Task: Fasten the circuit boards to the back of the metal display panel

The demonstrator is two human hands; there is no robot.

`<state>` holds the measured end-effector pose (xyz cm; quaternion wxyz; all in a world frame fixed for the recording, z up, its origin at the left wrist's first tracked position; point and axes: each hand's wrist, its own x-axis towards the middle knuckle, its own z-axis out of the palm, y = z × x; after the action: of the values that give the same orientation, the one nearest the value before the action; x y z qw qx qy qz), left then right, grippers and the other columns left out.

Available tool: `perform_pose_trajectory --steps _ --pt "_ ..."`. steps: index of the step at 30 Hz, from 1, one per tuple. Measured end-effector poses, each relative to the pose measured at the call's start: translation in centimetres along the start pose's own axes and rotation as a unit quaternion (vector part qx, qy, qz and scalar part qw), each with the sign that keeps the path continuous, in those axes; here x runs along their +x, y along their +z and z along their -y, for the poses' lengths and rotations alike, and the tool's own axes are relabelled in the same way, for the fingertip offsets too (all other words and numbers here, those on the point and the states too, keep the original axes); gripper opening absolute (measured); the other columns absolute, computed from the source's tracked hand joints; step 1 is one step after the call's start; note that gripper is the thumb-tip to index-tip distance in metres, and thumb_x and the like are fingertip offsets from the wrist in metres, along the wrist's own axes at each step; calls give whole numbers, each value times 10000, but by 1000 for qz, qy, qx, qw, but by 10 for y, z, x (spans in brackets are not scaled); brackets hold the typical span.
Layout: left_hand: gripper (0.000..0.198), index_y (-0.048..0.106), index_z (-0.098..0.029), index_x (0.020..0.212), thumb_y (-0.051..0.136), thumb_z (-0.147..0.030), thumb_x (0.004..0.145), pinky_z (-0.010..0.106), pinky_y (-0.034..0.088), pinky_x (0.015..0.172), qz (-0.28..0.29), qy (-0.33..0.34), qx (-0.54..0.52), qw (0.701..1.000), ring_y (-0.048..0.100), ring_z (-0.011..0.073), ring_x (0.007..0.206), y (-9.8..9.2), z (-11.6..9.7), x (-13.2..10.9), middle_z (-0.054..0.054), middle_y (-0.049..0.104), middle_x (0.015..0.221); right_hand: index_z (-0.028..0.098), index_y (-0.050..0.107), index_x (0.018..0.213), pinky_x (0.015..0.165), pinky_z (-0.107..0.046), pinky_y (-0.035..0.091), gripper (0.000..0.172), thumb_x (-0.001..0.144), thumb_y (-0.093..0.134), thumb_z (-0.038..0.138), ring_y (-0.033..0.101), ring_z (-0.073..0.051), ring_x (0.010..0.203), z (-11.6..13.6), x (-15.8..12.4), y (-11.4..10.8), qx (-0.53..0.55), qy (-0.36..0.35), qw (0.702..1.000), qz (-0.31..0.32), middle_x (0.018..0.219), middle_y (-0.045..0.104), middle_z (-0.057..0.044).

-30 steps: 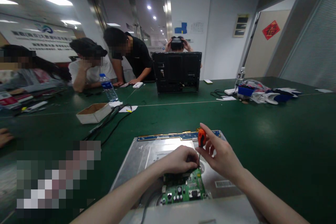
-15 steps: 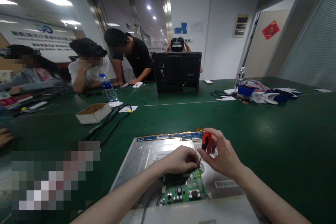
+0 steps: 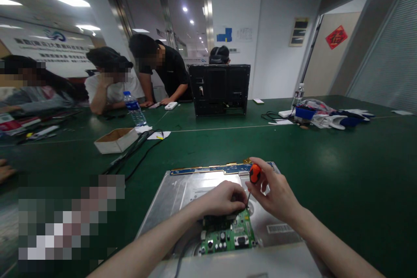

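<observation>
My right hand (image 3: 282, 193) grips an orange-and-black screwdriver (image 3: 255, 173) by its handle, the thin shaft slanting down to the upper right corner of a green circuit board (image 3: 241, 230). Beside that tip, my left hand (image 3: 224, 197) is closed, thumb and fingers pressed together over the board's upper edge. Whatever its fingers hold is hidden. The board lies on the metal back of a flat display panel (image 3: 163, 208). Along the panel's far edge runs a narrow blue circuit strip (image 3: 208, 169).
An open cardboard box (image 3: 117, 141) and black cables (image 3: 130, 152) lie to the left, near a water bottle (image 3: 134, 108). A black monitor housing (image 3: 221, 91) stands across the green table (image 3: 325, 173). Gloves and a blue box (image 3: 304, 114) sit back right. Several people are opposite.
The screwdriver handle has turned and tilted slightly in my right hand. My left hand stays in place. The person behind the monitor housing has lowered their hands from their head.
</observation>
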<state>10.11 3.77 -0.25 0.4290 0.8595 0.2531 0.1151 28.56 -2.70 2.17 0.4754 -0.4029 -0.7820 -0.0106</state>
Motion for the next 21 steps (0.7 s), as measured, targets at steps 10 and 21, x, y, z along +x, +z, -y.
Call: perform_pose_trajectory --steps 10,21 --pt "133 715 -148 801 635 -51 756 206 426 631 -1 -1 -3 1000 558 129 663 -1 -2 -1 -29 631 706 242 281 1498 476 -222 490 599 945 481 128 567 -121 484 1 -2 1 -8 -35 999 -8 713 622 40" --pt "123 712 -149 761 629 -60 748 204 403 609 -1 0 -1 1000 527 120 629 0 -1 0 -37 611 676 218 332 1383 442 -194 439 469 954 522 207 553 -113 463 -2 -2 4 -17 -19 999 -41 674 601 50"
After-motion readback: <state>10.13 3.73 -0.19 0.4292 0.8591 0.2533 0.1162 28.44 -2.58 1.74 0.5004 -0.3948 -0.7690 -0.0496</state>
